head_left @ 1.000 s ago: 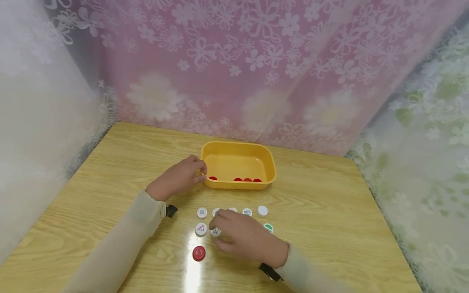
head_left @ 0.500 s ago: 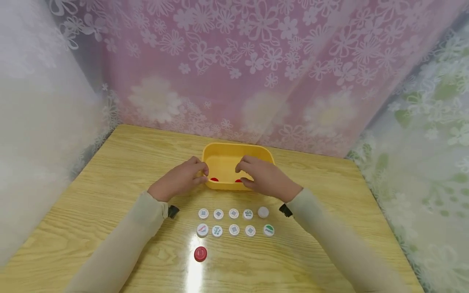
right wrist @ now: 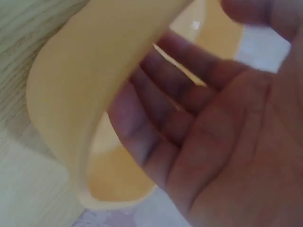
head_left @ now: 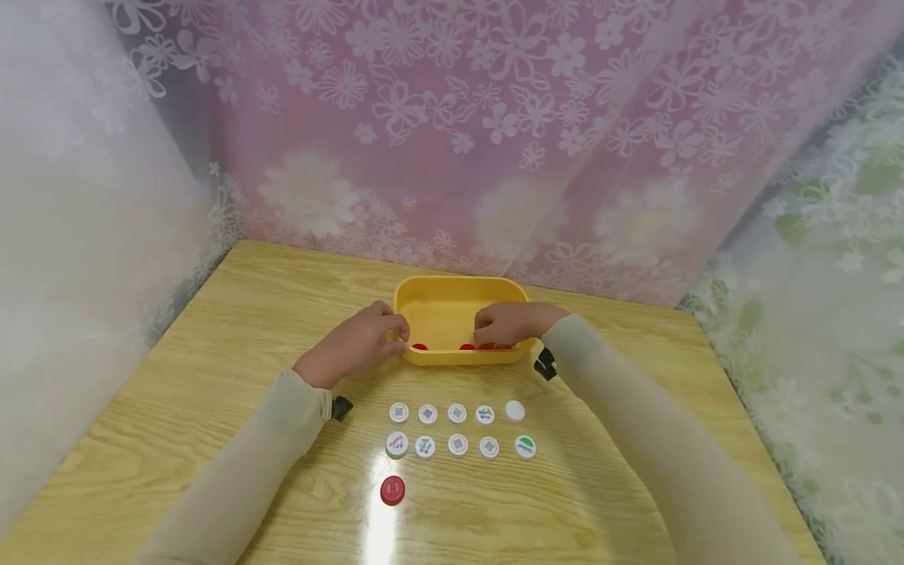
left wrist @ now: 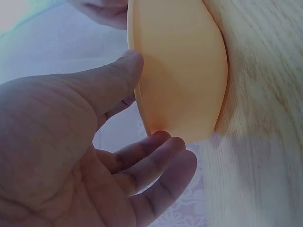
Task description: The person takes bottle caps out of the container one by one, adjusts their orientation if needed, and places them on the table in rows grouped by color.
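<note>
A yellow plastic basin (head_left: 452, 359) stands toward the back of the table. Its left end is held by my left hand (head_left: 356, 345); in the left wrist view the thumb lies on the wall by the rim and the other fingers curve round the corner. My right hand (head_left: 512, 322) reaches over the near right side into the basin, fingers pointing down by several red bottle caps (head_left: 468, 347) along the near wall. In the right wrist view the thumb stands apart from the fingers, whose tips are hidden behind the rim.
In front of the basin, several white bottle caps (head_left: 457, 444) lie in two rows, some with printed marks. A single red bottle cap (head_left: 392, 490) lies nearer the front. A pink floral curtain (head_left: 452, 157) hangs behind the wooden table (head_left: 297, 486).
My right hand has moved from the white caps up and away into the basin, then lower among the red caps. The left hand stays at the basin's left end.
</note>
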`<state>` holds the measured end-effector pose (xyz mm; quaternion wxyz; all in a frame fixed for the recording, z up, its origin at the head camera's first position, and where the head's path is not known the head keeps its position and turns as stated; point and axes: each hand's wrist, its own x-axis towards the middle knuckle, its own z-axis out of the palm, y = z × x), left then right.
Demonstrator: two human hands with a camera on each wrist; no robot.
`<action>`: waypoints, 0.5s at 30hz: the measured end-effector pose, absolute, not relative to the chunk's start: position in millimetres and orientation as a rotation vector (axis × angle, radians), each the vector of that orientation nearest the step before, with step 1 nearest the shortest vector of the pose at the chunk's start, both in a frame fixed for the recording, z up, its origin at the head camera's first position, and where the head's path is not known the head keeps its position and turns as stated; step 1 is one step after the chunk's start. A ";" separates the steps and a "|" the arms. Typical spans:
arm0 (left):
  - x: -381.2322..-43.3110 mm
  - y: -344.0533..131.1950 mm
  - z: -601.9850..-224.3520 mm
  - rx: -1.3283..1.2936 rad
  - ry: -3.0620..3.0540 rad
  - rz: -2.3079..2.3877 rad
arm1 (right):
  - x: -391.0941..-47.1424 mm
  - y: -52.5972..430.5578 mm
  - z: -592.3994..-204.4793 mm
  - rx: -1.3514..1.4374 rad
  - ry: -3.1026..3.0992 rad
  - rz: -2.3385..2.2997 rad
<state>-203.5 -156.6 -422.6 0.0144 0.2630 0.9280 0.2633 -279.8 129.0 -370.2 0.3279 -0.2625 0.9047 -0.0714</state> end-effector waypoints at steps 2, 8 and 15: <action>-204.2 -156.0 -421.6 0.796 2.878 0.816 | -281.5 127.5 -374.8 -0.655 2.398 -0.177; -205.3 -155.2 -420.3 0.746 2.856 0.821 | -285.2 116.9 -388.1 -0.546 2.492 0.011; -204.6 -154.9 -419.5 0.730 2.845 0.822 | -292.0 118.5 -400.1 -0.636 2.495 0.120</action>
